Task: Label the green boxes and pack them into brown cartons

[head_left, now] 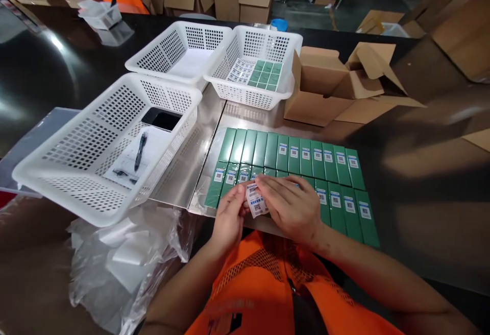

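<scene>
1. A worker in an orange mesh vest holds a small sheet of labels (255,203) at the near edge of the green boxes (291,171) laid in two rows on the desk (179,171).
2. The left hand (229,217) pinches the sheet's left edge between thumb and fingers; the right hand (293,207) lies flat over its right side, fingers together, pressing towards the boxes below.
3. The sheet looks thin, light and limp, likely to curl or tear; its edges seem the safest place to grip, clear of the printed codes.
4. The boxes appear light and stiff, with a glossy wrap that could prove slippery.
5. Left of the green boxes stands a white basket (76,171) holding a pen (140,152), papers and a dark phone-like slab; beyond them, a second basket (248,54) holds more green boxes and label sheets, beside an open carton (317,100).
6. The right hand hides the boxes under it and whether a label is being pressed on; the label print is too small to read; the far background is dim and blurred.
</scene>
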### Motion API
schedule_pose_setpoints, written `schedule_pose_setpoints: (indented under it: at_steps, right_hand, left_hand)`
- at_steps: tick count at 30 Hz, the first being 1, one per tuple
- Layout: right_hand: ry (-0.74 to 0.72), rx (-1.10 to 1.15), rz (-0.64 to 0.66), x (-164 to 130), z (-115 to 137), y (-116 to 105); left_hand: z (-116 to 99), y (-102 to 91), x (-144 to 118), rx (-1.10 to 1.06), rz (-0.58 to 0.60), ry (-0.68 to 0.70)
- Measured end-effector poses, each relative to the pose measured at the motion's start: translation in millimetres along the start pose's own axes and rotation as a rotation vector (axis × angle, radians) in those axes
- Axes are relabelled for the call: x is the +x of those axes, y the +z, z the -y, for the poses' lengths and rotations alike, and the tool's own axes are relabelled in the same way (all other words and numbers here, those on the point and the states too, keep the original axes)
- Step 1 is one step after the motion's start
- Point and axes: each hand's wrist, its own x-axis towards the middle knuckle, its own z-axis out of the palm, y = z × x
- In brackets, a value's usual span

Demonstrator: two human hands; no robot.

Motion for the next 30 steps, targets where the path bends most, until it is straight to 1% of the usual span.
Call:
schedule_pose_setpoints:
  at_steps: [2, 6, 10, 12, 14, 17, 19, 20, 22, 24, 27, 28, 30]
  right_hand:
    - [0.01, -0.03, 0.0, -0.2, 6.0, 5.9]
    - [0.071, -0.051, 0.042, -0.6, 14.8, 18.0]
    - [0.092, -0.008, 0.06, -4.7, 17.0, 25.2]
    - [0.111, 0.063, 0.081, -6.3, 16.3, 25.8]
    - [0.135, 0.186, 0.102, -5.2, 14.1, 23.8]
    - [0.256, 0.377, 0.101, 3.1, 6.2, 15.8]
    - [0.358, 0.446, 0.061, 11.9, -2.8, 8.7]
    - [0.386, 0.47, 0.045, 16.6, -8.4, 5.4]
    - [0.411, 0.523, 0.026, 25.1, -22.0, 0.5]
    - [0.489, 0.578, 0.018, 31.9, -39.3, -0.6]
    - [0.744, 0.668, 0.026, 39.4, -72.9, 5.9]
    - [0.831, 0.695, 0.056, 41.5, -85.0, 9.9]
    - [0.987, 0.732, 0.156, 44.9, -107.1, 18.7]
  left_hand:
    - [-3.1, -1.5, 1.5, -0.011, 0.012, 0.016]
    - [-6.2, -5.7, 2.3, -0.022, 0.025, 0.047]
    - [-7.7, -8.4, 2.5, -0.015, 0.033, 0.052]
    - [-9.0, -9.9, 3.5, -0.008, 0.036, 0.054]
    - [-10.9, -12.1, 5.3, 0.013, 0.012, 0.06]
    - [-15.2, -15.1, 8.5, 0.068, -0.006, 0.06]
    - [-19.0, -15.2, 11.5, 0.096, 0.011, 0.056]
    - [-21.1, -14.5, 13.6, 0.102, 0.009, 0.056]
    - [-25.4, -13.0, 19.7, 0.108, -0.033, 0.06]
    - [-28.7, -13.3, 28.4, 0.116, -0.094, 0.069]
    - [-28.8, -21.4, 43.5, 0.153, -0.136, 0.091]
    - [-27.2, -25.9, 47.8, 0.17, -0.13, 0.102]
    - [-22.4, -35.9, 54.0, 0.205, -0.096, 0.123]
